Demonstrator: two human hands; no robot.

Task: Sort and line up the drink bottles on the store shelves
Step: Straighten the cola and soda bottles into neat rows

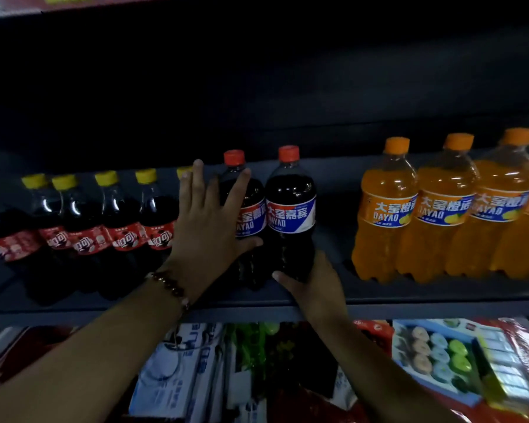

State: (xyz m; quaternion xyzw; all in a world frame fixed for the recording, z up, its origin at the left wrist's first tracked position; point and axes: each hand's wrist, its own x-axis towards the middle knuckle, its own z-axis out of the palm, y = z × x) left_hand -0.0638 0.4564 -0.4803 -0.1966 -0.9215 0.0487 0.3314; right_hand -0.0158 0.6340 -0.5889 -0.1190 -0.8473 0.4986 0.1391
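Observation:
Two dark Dayao soda bottles with red caps and blue-white labels stand side by side mid-shelf. My left hand (209, 222), fingers straight and spread, presses against the left Dayao bottle (252, 216). My right hand (313, 285) grips the base of the right Dayao bottle (290, 209) from below and in front. To the left stands a row of several yellow-capped cola bottles (86, 227) with red labels. To the right stand several orange soda bottles (388, 215) with orange caps.
The dark grey shelf (409, 296) has a gap between the right Dayao bottle and the orange bottles. Above the bottles is a dark shelf underside. Below the shelf edge lie packaged goods (434, 358), boxes and bags.

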